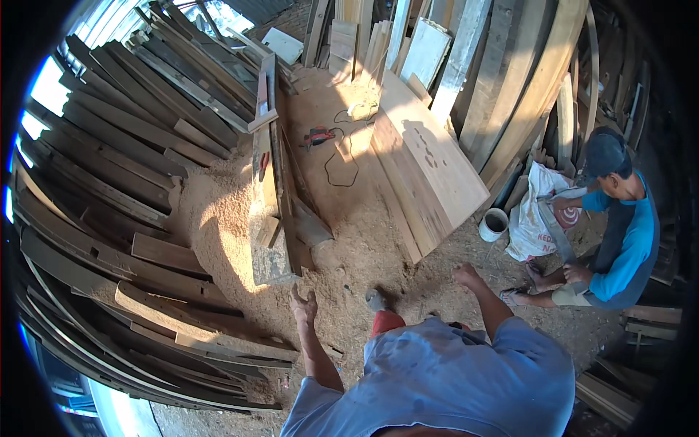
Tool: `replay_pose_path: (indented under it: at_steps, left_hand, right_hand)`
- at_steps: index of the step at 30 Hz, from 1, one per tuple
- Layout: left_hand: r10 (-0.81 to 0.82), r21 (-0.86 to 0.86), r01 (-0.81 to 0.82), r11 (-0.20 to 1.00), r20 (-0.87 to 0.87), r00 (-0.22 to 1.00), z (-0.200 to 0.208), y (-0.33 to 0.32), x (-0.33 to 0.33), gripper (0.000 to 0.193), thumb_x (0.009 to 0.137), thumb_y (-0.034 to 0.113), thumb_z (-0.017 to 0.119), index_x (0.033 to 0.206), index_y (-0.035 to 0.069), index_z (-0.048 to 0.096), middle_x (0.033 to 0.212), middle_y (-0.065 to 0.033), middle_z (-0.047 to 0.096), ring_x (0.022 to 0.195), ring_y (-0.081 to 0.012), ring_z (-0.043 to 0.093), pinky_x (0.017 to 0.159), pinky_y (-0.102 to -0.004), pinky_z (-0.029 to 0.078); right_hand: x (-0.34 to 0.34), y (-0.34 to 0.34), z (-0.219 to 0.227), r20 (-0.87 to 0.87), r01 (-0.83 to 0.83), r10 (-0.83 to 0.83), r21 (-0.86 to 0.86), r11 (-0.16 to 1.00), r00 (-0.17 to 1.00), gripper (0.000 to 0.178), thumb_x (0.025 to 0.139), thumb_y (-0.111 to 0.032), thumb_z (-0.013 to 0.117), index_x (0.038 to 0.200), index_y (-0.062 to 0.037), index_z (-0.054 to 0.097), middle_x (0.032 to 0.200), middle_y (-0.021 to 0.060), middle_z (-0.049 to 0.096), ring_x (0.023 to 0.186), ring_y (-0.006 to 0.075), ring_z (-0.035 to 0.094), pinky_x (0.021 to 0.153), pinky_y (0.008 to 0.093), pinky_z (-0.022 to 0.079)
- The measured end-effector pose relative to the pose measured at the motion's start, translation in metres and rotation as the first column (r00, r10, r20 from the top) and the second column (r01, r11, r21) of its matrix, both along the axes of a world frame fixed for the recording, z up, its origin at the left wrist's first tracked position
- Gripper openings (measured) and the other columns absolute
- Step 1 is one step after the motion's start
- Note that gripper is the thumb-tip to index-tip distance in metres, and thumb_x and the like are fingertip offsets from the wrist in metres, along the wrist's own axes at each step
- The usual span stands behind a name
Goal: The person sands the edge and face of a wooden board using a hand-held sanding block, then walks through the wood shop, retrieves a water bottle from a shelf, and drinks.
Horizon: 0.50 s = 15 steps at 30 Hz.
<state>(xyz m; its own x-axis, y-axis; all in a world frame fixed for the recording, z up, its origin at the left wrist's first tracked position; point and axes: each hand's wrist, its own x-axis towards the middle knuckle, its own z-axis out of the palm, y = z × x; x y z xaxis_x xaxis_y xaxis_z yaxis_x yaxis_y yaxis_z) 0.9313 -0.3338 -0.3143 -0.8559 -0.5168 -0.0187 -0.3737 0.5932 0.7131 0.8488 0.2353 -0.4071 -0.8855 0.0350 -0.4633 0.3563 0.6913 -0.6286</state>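
Note:
My left hand (303, 307) is open in the air, fingers apart and nothing in it, close to the near end of a long narrow wooden workbench (274, 271). Off to the right, my right hand (467, 275) is closed in a loose fist with nothing showing in it. It is nearest to the low end of a wide wooden panel (437, 164). A small wood block (268, 231) and a slim red-handled tool (263, 166) lie on the bench. Beyond them on the floor rests a red power tool (318, 136) with a dark cord.
A co-worker (626, 233) sits at the right, holding a handsaw (558, 234) beside a white sack (531, 218). A bucket (494, 224) with dark contents stands nearby. Stacked boards (138, 160) fill the left; tall planks (502, 80) lean at the back. Sawdust (215, 211) covers the floor.

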Motion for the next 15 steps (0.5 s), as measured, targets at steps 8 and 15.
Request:
replay_pose_path:
  at_steps: [8, 15]
  left_hand:
    - [0.199, -0.335, -0.136, 0.932, 0.163, 0.966, 0.053, -0.068, -0.177, 0.101, 0.077, 0.042, 0.073, 0.155, 0.008, 0.018, 0.158, -0.0282, 0.018, 0.141, -0.0497, 0.024, 0.115, -0.0609, 0.02]
    - [0.015, -0.204, 0.12, 0.972, 0.558, 0.83, 0.072, -0.13, -0.279, 0.121, 0.066, 0.055, 0.08, 0.156, 0.01, 0.014, 0.154, -0.0257, 0.03, 0.139, -0.0453, 0.032, 0.116, -0.0523, 0.025]
  right_hand:
    - [-0.112, -0.044, -0.026, 0.244, 0.112, -0.088, -0.087, 0.99, 0.966, 0.028, 0.083, -0.023, 0.057, 0.084, 0.0029, 0.068, 0.075, 0.0156, 0.069, 0.06, 0.0243, 0.065, 0.056, 0.0387, 0.052]
    - [-0.189, -0.039, -0.098, 0.431, 0.107, -0.148, 0.118, 0.987, 0.89, 0.023, 0.089, -0.014, 0.056, 0.086, 0.0039, 0.07, 0.08, 0.0167, 0.071, 0.058, 0.0251, 0.066, 0.049, 0.0442, 0.05]
